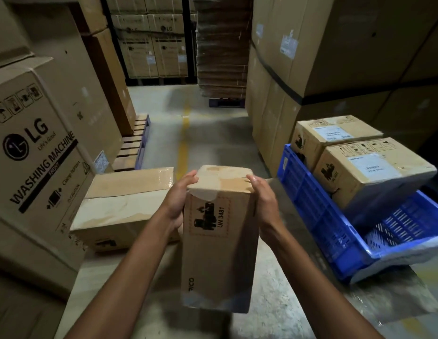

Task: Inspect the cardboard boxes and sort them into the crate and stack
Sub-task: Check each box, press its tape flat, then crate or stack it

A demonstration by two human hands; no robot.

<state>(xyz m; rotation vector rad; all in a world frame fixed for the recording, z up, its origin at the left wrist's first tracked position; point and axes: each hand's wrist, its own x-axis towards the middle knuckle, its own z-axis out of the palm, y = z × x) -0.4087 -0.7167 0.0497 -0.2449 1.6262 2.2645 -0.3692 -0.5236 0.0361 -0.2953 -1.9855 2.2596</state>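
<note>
Cardboard box (219,241) sits clamped between your left hand (177,204) and right hand (264,206), fingers curled over its far end; blue crate (318,216) lies right of your grip, seemingly holding two boxes.

Dim aisle: concrete floor (220,148), yellow line (184,143), towering appliance cartons (335,57).

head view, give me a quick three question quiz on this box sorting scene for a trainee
1. True or false: the tall brown cardboard box marked UN 3481 is gripped by both the left hand and the right hand.
2. Where is the blue plastic crate relative to that box? A: on the person's right. B: on the person's left. C: underneath it.
3. Fill in: the big printed cardboard box at the left reads "LG washing ____".

Key: 1 true; 2 A; 3 machine.
</note>
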